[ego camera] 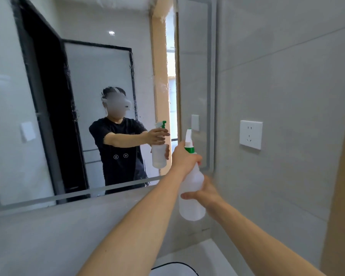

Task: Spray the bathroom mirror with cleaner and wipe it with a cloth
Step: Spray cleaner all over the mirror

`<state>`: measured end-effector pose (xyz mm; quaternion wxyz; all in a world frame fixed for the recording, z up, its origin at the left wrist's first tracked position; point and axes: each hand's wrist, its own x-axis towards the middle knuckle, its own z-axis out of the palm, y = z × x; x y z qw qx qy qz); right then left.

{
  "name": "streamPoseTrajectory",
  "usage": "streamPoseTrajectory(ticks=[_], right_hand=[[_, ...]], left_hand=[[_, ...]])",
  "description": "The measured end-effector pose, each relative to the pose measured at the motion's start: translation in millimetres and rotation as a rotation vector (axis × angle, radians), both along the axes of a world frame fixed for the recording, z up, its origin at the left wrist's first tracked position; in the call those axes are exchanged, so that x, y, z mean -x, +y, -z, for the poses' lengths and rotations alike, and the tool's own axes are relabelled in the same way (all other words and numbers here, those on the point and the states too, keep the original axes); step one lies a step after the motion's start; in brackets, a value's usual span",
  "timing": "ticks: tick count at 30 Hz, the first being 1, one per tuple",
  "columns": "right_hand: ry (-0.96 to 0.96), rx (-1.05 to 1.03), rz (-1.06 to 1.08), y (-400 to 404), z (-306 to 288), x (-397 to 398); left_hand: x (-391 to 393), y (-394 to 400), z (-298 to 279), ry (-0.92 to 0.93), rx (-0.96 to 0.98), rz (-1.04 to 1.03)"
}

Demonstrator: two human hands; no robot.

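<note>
A white spray bottle [191, 204] with a green collar and white nozzle is held up in front of the mirror's lower right corner. My left hand [184, 158] grips its neck at the trigger. My right hand [204, 193] holds the bottle's body from the right side. The large wall mirror [88, 80] fills the upper left and shows wet streaks and droplets across its middle and right part. It reflects a person in a dark shirt holding the bottle. No cloth is in view.
A white wall socket [250, 134] sits on the grey tiled wall right of the mirror. Below, the white basin counter [197, 257] shows at the bottom edge. The mirror reflects a dark door frame and a lit doorway.
</note>
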<state>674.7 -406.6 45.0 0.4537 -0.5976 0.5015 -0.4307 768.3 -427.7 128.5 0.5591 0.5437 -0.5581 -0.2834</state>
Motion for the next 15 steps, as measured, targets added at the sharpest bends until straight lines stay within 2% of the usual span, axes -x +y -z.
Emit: streamPoseTrajectory(ticks=[10, 15], right_hand=[[-0.003, -0.072, -0.039, 15, 39, -5], [0.038, -0.1, -0.011, 18, 58, 3]], left_hand=[[-4, 12, 43, 0.04, -0.021, -0.136], [1, 13, 64, 0.062, -0.043, -0.079]])
